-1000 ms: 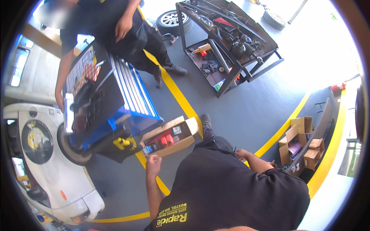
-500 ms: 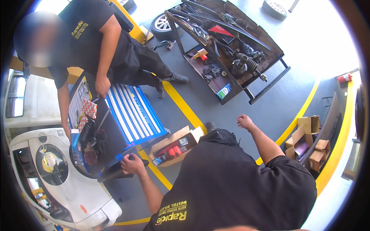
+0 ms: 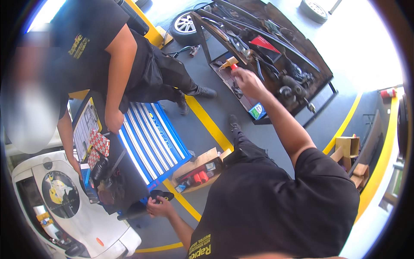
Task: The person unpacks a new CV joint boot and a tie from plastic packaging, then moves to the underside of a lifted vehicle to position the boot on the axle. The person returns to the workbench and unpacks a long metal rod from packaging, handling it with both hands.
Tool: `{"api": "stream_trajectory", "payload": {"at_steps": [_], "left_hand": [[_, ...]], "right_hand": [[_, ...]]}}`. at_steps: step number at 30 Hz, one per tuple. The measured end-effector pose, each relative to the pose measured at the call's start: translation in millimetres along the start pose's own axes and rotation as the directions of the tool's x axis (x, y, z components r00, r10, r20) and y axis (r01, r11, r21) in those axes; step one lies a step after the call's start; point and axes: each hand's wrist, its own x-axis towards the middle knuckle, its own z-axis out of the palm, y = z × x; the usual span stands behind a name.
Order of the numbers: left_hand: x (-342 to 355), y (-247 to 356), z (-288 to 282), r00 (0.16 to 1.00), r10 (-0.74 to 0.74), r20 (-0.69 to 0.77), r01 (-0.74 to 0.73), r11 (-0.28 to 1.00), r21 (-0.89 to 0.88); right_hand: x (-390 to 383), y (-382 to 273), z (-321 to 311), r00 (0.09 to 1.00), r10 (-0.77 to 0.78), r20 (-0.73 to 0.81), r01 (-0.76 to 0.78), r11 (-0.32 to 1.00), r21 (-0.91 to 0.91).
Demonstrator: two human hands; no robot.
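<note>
Head – wearer's two hands [image 3: 251, 84], one metal cart [image 3: 308, 45]

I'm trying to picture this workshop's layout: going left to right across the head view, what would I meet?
White vehicle → the person's left hand → open cardboard box with red items inside → the person's right hand → smaller cardboard boxes → red-and-white object.

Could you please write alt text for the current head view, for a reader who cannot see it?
Someone in a black shirt holds the right hand out toward a dark cart of metal parts; the left hand is near a blue tool chest. A co-worker stands at the chest, with an open cardboard box and a white car nearby.
</note>
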Motion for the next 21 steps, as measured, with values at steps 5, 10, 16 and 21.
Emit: {"api": "stream_trajectory", "payload": {"at_steps": [5,10,16,21], "left_hand": [[9.8,31.8,-2.1,0.967,-0.244,0.073,0.236,0.966,0.109],[17.3,50.7,-1.6,0.952,-0.292,0.086,0.269,0.939,0.213],[20.2,49.8,6.5,0.958,-0.288,-0.011,0.278,0.914,0.296],[16.3,48.3,11.4,0.953,-0.299,-0.043,0.292,0.874,0.388]], "right_hand": [[142.4,30.8,5.4,0.988,0.154,0.023,-0.126,0.877,-0.464],[183.8,46.6,-9.6,0.871,0.407,0.275,-0.092,0.685,-0.723],[201.0,74.8,-25.5,0.919,0.301,0.256,-0.008,0.662,-0.749],[219.9,83.7,-38.7,0.91,0.302,0.283,0.042,0.613,-0.789]]}}
